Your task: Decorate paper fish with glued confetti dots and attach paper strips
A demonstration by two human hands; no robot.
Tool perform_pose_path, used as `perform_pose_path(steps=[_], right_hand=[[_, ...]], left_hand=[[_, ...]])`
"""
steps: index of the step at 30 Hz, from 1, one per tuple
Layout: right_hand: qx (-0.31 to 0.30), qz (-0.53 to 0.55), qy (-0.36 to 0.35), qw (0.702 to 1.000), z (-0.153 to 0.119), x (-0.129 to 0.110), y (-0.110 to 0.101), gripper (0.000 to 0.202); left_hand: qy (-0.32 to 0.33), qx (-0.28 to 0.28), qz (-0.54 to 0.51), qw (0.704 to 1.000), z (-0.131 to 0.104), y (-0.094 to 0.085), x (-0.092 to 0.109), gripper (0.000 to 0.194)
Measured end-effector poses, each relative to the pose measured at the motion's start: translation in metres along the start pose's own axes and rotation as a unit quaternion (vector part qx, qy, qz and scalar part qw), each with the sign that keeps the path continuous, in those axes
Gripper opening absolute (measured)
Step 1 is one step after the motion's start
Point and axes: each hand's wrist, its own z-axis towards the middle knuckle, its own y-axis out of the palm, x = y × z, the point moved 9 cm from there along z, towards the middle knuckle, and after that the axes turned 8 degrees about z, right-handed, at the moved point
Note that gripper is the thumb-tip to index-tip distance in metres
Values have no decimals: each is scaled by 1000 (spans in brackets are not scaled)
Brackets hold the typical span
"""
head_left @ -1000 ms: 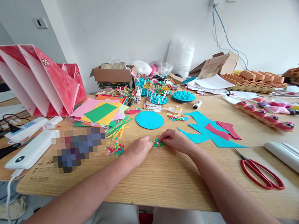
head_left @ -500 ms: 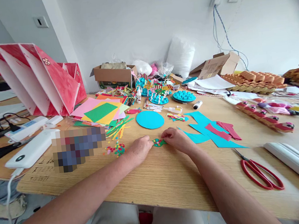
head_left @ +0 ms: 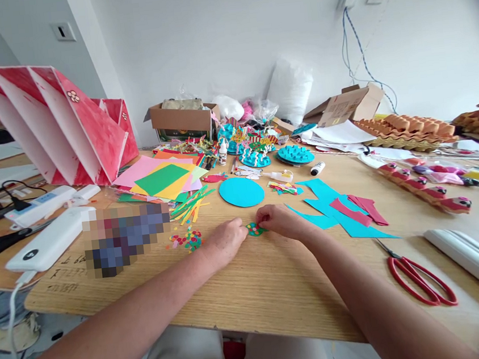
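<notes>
Lying nearest on the right, red-handled scissors (head_left: 399,258) sit well apart from the action. And here come the hands: the left hand (head_left: 230,239), fingers curled in, pinches one end of a green spotted piece (head_left: 254,230); the right hand (head_left: 276,220), just as bunched, has the other end, thumb and forefinger together. That piece is right between them at the wooden table (head_left: 243,293). Left of them, scattered paper dots (head_left: 188,240)! Beyond, a flat blue disc (head_left: 241,192); farther back, a white bottle (head_left: 222,153), then a cardboard box (head_left: 182,119).
</notes>
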Motion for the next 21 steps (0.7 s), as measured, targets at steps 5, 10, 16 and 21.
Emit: perform_pose_path(steps=[5,10,16,21], right_hand=[[-15,-34,3,999,5,0,1,9],[-21,-52,1,998,3,-2,0,8],[-18,-49,15,999,0,-1,-3,9],[-6,-34,23,999,1,4,-4,9]], left_hand=[[-5,3,-4,1000,0,0,-1,28],[-2,11,-13,1000,0,1,-2,29],[-6,2,-10,1000,-1,-1,-2,28],[-5,0,-9,1000,0,-2,-1,28]])
